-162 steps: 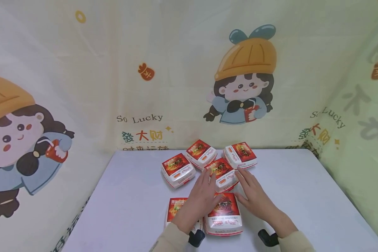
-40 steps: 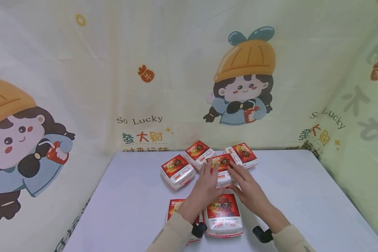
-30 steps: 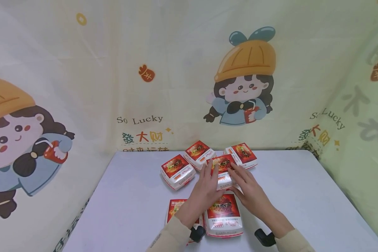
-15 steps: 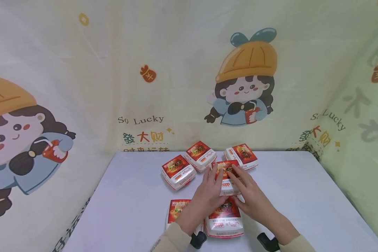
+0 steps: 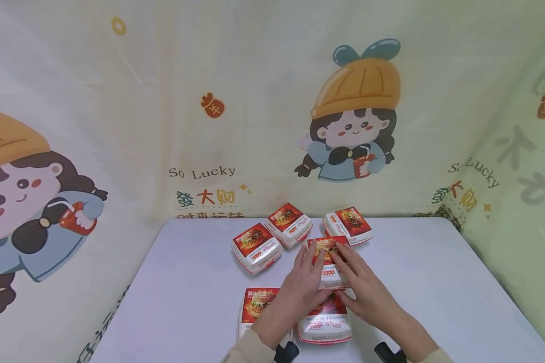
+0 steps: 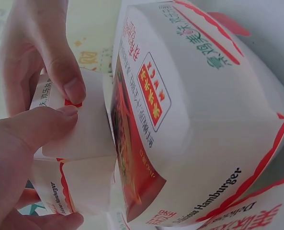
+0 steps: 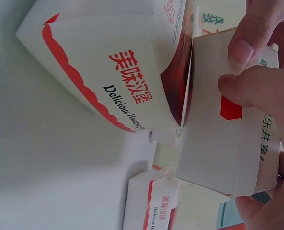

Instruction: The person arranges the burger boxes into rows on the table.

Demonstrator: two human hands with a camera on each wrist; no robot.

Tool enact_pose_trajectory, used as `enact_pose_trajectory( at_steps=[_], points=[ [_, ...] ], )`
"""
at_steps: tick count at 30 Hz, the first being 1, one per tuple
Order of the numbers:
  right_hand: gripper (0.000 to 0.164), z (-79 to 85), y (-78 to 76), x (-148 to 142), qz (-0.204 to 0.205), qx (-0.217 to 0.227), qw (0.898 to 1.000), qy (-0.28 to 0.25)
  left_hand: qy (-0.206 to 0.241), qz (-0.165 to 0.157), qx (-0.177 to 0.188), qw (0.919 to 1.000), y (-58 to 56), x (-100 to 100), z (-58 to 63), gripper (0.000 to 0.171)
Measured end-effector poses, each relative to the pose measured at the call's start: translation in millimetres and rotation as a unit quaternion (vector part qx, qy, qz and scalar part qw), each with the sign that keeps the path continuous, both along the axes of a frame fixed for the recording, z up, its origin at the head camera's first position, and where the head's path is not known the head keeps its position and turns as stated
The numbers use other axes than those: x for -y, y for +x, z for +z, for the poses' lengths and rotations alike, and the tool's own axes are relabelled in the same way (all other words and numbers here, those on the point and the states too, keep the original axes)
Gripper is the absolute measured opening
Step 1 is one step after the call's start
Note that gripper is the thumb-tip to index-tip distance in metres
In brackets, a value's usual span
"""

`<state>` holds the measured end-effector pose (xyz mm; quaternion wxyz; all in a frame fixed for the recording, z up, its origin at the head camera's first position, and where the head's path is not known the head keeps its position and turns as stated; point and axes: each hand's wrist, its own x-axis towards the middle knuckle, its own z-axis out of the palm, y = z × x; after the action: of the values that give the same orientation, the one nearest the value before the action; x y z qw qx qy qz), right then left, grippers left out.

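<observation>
Between them, my left hand [image 5: 300, 290] and right hand [image 5: 368, 290] grip a red-and-white hamburger box [image 5: 332, 278] by its sides. Both thumbs press its near wall, their tips close together in the wrist views. Below it is the front-right hamburger box [image 5: 324, 328], whose far part the held box covers. In the right wrist view the base of the held box [image 7: 213, 139] is right at the lower box's lid. My left forearm partly hides another hamburger box [image 5: 257, 305] at the front left.
Three more hamburger boxes stand at the back: one at the left [image 5: 257, 248], one in the middle [image 5: 289, 224] and one at the right [image 5: 347, 225]. They sit on a white table [image 5: 177, 292]. A printed cloth [image 5: 263, 126] hangs behind the table's far edge.
The held box has left its place on the table among the back boxes. Both hands have lifted it and brought it nearer, over the far part of the front-right box.
</observation>
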<state>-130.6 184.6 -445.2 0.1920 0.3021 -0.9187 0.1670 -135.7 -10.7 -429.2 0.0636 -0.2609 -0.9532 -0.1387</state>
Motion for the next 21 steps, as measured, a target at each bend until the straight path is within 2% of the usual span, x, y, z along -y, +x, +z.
enact_pose_trajectory(
  at_steps=[7, 15, 21],
  points=[
    [0.1, -0.6, 6.6, -5.0, -0.01, -0.016, 1.0, -0.006, 0.003, -0.008, 0.005, 1.0, 4.1, -2.0, 3.1, 0.091],
    [0.101, -1.3, 7.3, -6.6, -0.007, -0.023, 0.999, -0.028, -0.003, -0.009, -0.017, 0.9998, 5.1, -3.3, 5.7, 0.093],
    [0.1, 1.7, 9.8, -8.1, -0.003, -0.025, 0.999, -0.031, 0.008, -0.018, -0.025, 0.9995, 6.6, -2.1, 5.4, 0.091]
  ],
)
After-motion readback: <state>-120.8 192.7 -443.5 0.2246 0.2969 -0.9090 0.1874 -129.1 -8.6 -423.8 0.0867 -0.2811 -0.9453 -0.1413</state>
